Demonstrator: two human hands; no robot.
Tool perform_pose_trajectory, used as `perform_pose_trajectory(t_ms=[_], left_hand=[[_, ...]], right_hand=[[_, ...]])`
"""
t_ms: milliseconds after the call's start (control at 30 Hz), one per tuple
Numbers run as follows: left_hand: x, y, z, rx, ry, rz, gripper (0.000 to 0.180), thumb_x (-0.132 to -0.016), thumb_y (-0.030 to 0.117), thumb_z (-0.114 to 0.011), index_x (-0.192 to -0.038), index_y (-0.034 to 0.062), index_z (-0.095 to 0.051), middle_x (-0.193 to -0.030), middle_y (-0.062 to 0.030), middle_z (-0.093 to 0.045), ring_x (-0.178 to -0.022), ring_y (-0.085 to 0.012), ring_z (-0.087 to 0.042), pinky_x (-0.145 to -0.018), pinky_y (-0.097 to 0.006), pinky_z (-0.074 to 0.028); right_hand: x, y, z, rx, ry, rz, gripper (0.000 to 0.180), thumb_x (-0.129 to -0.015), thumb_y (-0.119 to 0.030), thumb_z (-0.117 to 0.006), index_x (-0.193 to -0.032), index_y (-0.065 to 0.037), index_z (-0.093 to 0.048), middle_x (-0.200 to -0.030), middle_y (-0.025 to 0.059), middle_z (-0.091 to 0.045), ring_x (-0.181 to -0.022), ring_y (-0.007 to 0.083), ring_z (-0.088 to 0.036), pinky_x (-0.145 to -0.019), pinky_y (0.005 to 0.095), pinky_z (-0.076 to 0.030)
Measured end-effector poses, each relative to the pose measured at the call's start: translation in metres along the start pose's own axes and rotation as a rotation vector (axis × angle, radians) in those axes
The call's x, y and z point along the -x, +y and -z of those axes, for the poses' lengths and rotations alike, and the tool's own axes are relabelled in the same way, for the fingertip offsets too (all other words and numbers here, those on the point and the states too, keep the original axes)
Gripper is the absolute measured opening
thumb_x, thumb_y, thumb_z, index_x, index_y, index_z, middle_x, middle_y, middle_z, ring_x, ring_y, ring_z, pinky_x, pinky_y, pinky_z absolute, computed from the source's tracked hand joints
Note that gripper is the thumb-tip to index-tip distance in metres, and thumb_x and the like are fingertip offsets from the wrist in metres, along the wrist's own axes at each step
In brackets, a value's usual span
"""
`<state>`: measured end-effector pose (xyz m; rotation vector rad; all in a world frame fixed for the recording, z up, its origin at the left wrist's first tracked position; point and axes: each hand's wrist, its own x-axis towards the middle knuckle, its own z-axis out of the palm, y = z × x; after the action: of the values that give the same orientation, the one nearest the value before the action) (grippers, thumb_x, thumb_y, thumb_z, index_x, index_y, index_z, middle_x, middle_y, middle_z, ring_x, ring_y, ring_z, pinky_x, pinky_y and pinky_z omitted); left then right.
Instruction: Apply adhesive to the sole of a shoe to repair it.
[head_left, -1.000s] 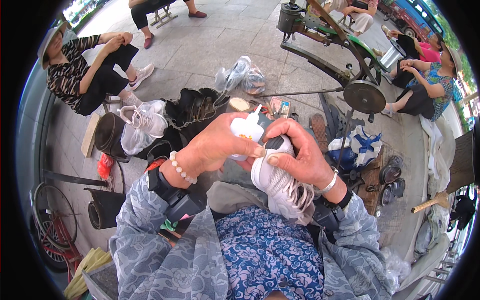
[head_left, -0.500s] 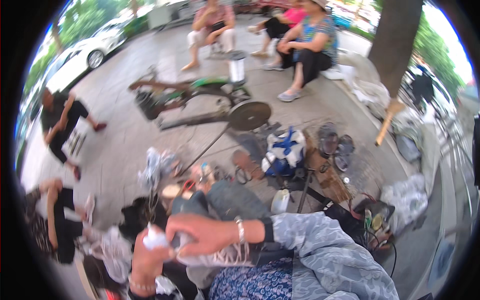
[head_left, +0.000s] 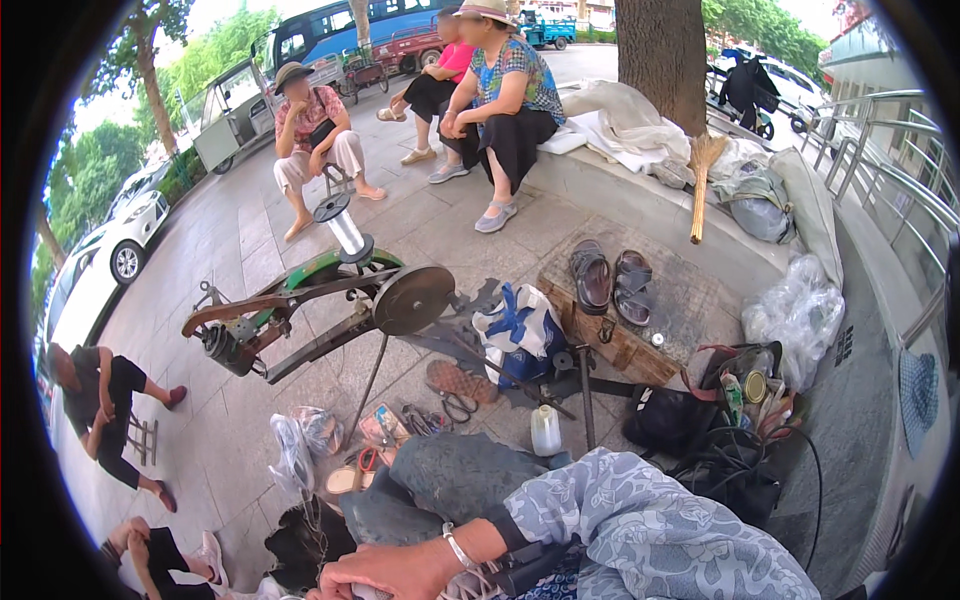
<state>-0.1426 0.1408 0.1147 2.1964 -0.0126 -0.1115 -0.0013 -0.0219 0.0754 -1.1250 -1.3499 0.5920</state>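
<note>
One hand point(head_left: 385, 572) shows at the bottom edge, the right, its patterned sleeve point(head_left: 640, 530) and silver bracelet point(head_left: 458, 548) reaching leftward across the lap. Its fingers look curled over something white at the frame's rim, but that thing is cut off, so whether it grips I cannot tell. The left hand is out of view. Just beyond the knees, on the pavement, stand a small white plastic bottle point(head_left: 545, 430), scissors point(head_left: 455, 407) and a shoe sole point(head_left: 457, 380). A blue-and-white bag point(head_left: 515, 330) leans behind them, beside a green hand-crank stitching machine point(head_left: 330, 300). Clear plastic bags point(head_left: 300, 445) sit left; a black bag point(head_left: 665, 420) sits right. Open paving stretches between the machine and the seated people point(head_left: 500, 100).
</note>
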Motion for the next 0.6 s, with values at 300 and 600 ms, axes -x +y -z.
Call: perform_pose_trajectory(t_ms=[300, 600], left_hand=[[-0.014, 0.005, -0.014, 0.493, 0.109, 0.197, 0.033, -0.074, -0.001, -0.065, -0.105, -0.0012, -0.054, -0.096, -0.0028, -0.052, -0.091, -0.0153, -0.049, -0.081, -0.028, -0.039], [-0.01, 0.003, -0.02, 0.575, 0.067, 0.239, 0.035, -0.073, -0.001, -0.066, -0.106, -0.0005, -0.054, -0.095, -0.0024, -0.052, -0.089, -0.0145, -0.05, -0.079, -0.027, -0.04]], right_hand=[[-0.002, 0.014, -0.002, 0.036, 0.054, 0.065, 0.053, -0.073, -0.029, -0.072, -0.116, -0.007, -0.05, -0.101, 0.014, -0.059, -0.093, 0.0325, -0.06, -0.077, 0.0413, -0.046], [0.001, 0.004, -0.01, 0.089, 0.081, 0.14, 0.059, -0.07, -0.031, -0.068, -0.122, -0.007, -0.052, -0.1, 0.0123, -0.059, -0.092, 0.0328, -0.059, -0.076, 0.0411, -0.046]])
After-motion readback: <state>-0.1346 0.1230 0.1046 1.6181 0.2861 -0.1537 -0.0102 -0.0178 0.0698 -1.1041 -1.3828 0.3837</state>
